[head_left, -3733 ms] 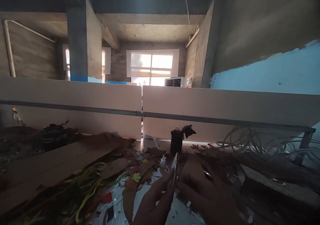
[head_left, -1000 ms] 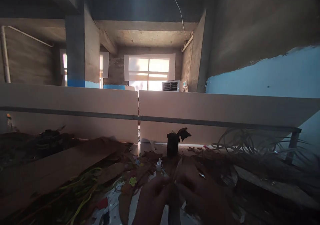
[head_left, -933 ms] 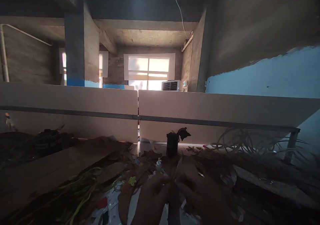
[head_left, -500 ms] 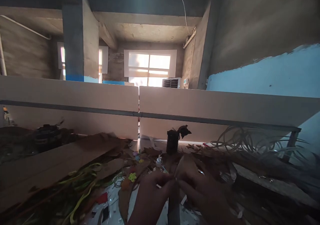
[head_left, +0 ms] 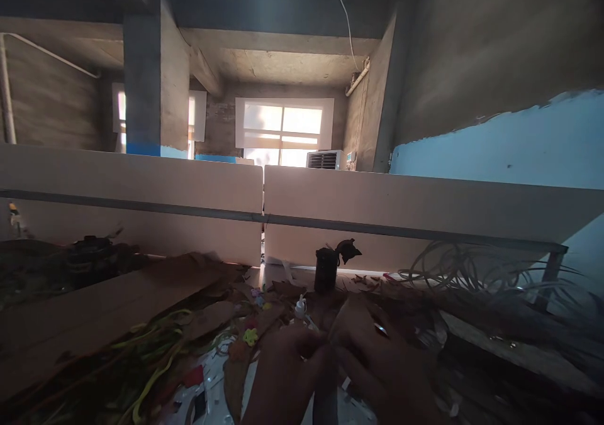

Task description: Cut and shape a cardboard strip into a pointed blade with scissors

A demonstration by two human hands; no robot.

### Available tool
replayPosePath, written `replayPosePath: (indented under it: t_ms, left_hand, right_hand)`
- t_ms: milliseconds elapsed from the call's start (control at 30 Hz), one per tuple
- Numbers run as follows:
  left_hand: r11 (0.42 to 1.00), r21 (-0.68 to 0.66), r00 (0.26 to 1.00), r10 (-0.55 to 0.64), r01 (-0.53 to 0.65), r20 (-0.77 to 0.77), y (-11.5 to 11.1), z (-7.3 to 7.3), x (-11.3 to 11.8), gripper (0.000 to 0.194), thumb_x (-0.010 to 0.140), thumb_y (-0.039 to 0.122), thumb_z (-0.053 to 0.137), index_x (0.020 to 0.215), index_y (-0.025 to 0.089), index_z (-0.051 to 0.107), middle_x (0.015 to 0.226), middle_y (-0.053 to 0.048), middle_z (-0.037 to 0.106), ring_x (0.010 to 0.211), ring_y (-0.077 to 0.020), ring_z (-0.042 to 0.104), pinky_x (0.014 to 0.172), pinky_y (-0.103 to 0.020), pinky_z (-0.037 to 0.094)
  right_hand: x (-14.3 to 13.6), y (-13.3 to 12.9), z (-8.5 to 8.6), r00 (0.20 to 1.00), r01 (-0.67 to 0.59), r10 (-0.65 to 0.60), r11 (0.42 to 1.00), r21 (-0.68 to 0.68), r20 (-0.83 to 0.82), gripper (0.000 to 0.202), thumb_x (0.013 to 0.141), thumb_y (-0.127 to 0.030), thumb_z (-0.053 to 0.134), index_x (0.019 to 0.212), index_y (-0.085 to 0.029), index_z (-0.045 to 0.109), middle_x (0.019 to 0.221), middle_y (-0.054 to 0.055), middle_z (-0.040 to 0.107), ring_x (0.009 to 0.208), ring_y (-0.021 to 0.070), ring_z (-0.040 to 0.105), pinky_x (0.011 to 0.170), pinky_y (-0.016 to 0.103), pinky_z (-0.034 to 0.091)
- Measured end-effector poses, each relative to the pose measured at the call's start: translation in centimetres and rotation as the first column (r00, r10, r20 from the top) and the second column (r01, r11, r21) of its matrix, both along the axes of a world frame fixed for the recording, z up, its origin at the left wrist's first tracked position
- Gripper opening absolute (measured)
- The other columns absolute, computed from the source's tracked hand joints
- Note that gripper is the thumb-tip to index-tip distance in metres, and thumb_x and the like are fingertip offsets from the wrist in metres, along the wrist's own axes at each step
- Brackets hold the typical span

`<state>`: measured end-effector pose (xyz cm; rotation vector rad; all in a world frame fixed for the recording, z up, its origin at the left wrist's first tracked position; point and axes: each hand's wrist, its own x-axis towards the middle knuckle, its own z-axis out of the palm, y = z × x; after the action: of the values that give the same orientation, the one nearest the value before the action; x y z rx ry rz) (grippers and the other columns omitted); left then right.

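My left hand (head_left: 292, 362) and my right hand (head_left: 372, 349) meet low in the middle of the view, thumbs and fingertips pinched together. From between the fingertips a dark flat strip (head_left: 325, 390) runs down toward me. Its upper end is hidden by the fingers, and the dim light hides finer detail. A ring glints on my right hand. Just beyond my left hand stands a small white bottle (head_left: 301, 307) with a pointed nozzle. A yellow flower-shaped piece (head_left: 250, 336) lies to the left of that hand.
A dark cylindrical holder (head_left: 325, 270) stands behind the hands. Yellow-green cords (head_left: 155, 375) and brown sheets (head_left: 141, 293) cover the left side. Coiled pale strands (head_left: 453, 268) lie at the back right. White panels (head_left: 425, 202) with a grey rail close off the far side.
The camera view has shifted slightly, so the scene sits a little lower. Both hands stay pinched together in nearly the same place, the fingers having moved only a little.
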<state>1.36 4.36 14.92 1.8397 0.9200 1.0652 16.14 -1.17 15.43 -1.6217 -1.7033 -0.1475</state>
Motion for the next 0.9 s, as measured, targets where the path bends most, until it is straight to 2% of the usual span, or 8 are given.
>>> replayPosePath:
  t_ms: [100, 333, 600, 767, 900]
  left_hand:
    - [0.998, 0.046, 0.998, 0.048, -0.046, -0.05, -0.4, 0.5, 0.0, 0.019, 0.074, 0.017, 0.061, 0.064, 0.021, 0.076, 0.063, 0.002, 0.07, 0.066, -0.0165, 0.064, 0.057, -0.02, 0.04]
    - [0.984, 0.152, 0.989, 0.109, -0.093, -0.102, -0.4, 0.5, 0.3, 0.022, 0.074, 0.015, 0.059, 0.059, 0.021, 0.074, 0.061, 0.001, 0.069, 0.063, -0.0154, 0.062, 0.056, -0.021, 0.037]
    - [0.992, 0.12, 0.996, 0.057, -0.049, -0.071, 0.0, -0.1, 0.2, 0.023, 0.076, 0.018, 0.057, 0.062, 0.019, 0.074, 0.062, 0.0, 0.069, 0.065, -0.0162, 0.063, 0.058, -0.021, 0.038]
    - [0.993, 0.108, 0.992, 0.063, -0.051, -0.111, 0.1, -0.1, 0.2, 0.022, 0.077, 0.02, 0.057, 0.067, 0.019, 0.077, 0.067, -0.001, 0.071, 0.068, -0.0176, 0.064, 0.06, -0.022, 0.038]
    - [0.994, 0.105, 0.992, 0.049, -0.037, -0.112, 0.1, 0.0, 0.1, 0.023, 0.077, 0.018, 0.057, 0.069, 0.021, 0.078, 0.071, -0.001, 0.074, 0.072, -0.0188, 0.066, 0.063, -0.023, 0.041]
  right_hand:
    - [0.1, -0.1, -0.2, 0.992, 0.04, -0.05, 0.995, 0.091, 0.119, 0.013, 0.08, -0.026, 0.06, 0.068, -0.026, 0.065, 0.085, 0.004, 0.068, 0.109, 0.0324, 0.054, 0.083, 0.037, 0.041]
    - [0.3, 0.0, -1.1, 0.974, 0.059, -0.081, 0.992, 0.107, 0.21, 0.015, 0.084, -0.024, 0.054, 0.076, -0.028, 0.065, 0.092, 0.006, 0.069, 0.116, 0.0357, 0.052, 0.09, 0.047, 0.039]
    - [0.4, 0.2, -1.0, 0.966, 0.071, -0.114, 0.98, 0.186, 0.233, 0.011, 0.079, -0.025, 0.061, 0.07, -0.028, 0.065, 0.091, 0.003, 0.071, 0.11, 0.0321, 0.058, 0.084, 0.04, 0.044]
    - [0.4, 0.2, -0.6, 0.984, 0.017, -0.033, 0.996, 0.092, 0.176, 0.013, 0.081, -0.021, 0.057, 0.072, -0.026, 0.064, 0.08, 0.001, 0.07, 0.093, 0.0261, 0.064, 0.075, 0.033, 0.044]
    - [0.2, 0.1, -0.4, 0.988, 0.006, -0.014, 0.999, 0.048, 0.156, 0.013, 0.081, -0.018, 0.055, 0.07, -0.024, 0.061, 0.078, 0.001, 0.069, 0.088, 0.0253, 0.064, 0.075, 0.035, 0.042]
